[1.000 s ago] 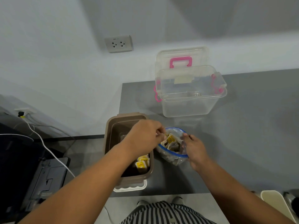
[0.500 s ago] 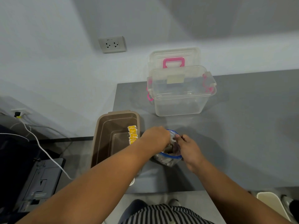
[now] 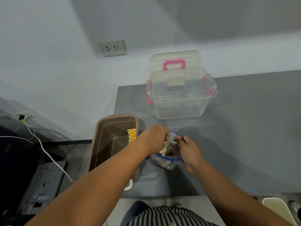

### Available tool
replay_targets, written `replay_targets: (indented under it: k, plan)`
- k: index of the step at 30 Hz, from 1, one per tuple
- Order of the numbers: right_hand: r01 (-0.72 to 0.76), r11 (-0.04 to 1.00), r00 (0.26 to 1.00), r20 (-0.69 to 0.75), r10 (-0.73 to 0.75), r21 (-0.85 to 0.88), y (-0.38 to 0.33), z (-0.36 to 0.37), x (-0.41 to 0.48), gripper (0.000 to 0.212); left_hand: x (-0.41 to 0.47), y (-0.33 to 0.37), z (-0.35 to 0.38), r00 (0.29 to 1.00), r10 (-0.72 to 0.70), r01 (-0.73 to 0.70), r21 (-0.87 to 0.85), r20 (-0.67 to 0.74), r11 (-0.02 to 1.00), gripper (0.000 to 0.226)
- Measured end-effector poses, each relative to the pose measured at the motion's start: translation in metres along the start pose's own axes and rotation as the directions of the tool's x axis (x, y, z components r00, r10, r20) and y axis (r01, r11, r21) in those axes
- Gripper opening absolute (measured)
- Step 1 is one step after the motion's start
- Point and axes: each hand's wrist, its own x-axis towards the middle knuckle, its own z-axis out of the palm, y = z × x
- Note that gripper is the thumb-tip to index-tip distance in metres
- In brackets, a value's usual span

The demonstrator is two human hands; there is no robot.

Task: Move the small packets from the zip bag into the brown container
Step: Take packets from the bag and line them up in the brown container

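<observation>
Left hand [image 3: 154, 139] has eased back toward the left rim of the zip bag [image 3: 169, 162] since half a second ago, so more of the bag's mouth now shows. Camera view has barely shifted.

- Left hand: fingers curled down into the bag's mouth, clamped on a pale packet [image 3: 164, 146] at the rim.
- Right hand [image 3: 189, 150]: thumb and fingers pinch the right side of the blue-edged rim, holding the bag open and upright on the grey worktop [image 3: 244, 136].
- More packets lie inside the bag, dull and hard to tell apart.
- Brown container [image 3: 117, 115]: just left of the bag, at the worktop's left edge. A row of yellow packets [image 3: 132, 137] stands against its right inner wall.
- Clear plastic box [image 3: 180, 103] with pink latches sits farther back, its lid [image 3: 174, 57] with a pink handle propped behind it against the wall.
- Wall socket [image 3: 112, 48] up left of the box.
- White cable [image 3: 48, 157] runs down on the left, below worktop level.
</observation>
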Motion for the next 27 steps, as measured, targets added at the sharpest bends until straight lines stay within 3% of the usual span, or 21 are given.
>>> replay_targets:
  k: [3,10,15,18,24,27]
  plan:
    - [-0.013,1.000,1.000,-0.008,0.013,0.007,-0.002,0.000,0.002,0.028,-0.001,-0.002,-0.004,0.999,-0.034,0.037,-0.091,0.029,0.995,0.023]
    - [-0.017,1.000,1.000,-0.006,0.017,-0.013,-0.005,-0.001,0.007,0.027,-0.007,0.001,-0.006,0.992,-0.048,0.059,-0.091,0.117,0.994,0.038]
    - [-0.035,0.999,0.999,0.001,0.035,0.007,-0.007,-0.001,0.012,0.027,-0.006,0.001,-0.002,1.000,-0.029,0.029,0.003,0.007,1.000,0.030]
    - [-0.050,0.998,0.999,0.008,0.050,0.043,-0.008,-0.002,0.015,0.026,-0.007,-0.003,-0.002,0.996,-0.026,0.024,-0.033,-0.084,0.999,0.019]
    - [-0.073,0.993,0.997,0.043,0.069,0.094,-0.014,0.000,0.016,0.026,-0.028,-0.015,-0.021,0.971,-0.064,-0.001,-0.270,-0.231,0.963,0.019]
    - [-0.080,0.993,0.996,0.047,0.076,0.090,-0.017,0.003,0.018,0.025,-0.045,-0.021,-0.041,0.949,-0.162,0.033,-0.427,-0.271,0.904,0.013]
